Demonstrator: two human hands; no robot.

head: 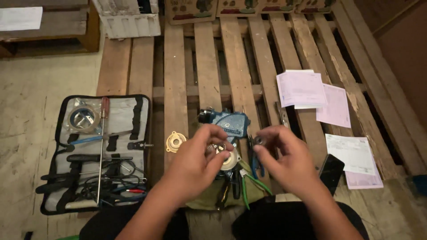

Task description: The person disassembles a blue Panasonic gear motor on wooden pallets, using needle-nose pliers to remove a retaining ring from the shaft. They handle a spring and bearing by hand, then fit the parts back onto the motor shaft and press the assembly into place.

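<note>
Head view: left hand [200, 153] grips a round cream-coloured part with a spring [227, 158]. Right hand [280, 155] pinches a small dark piece [259, 141], possibly a ring. Blue pump housing [229, 123] lies behind on the wooden pallet [235, 66]; tool roll [100, 151] at left.

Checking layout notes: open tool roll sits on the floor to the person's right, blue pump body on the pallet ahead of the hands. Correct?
Not quite. The head view shows the tool roll on the person's left, not right. The blue pump body does lie on the pallet ahead of the left hand and right hand.
</note>
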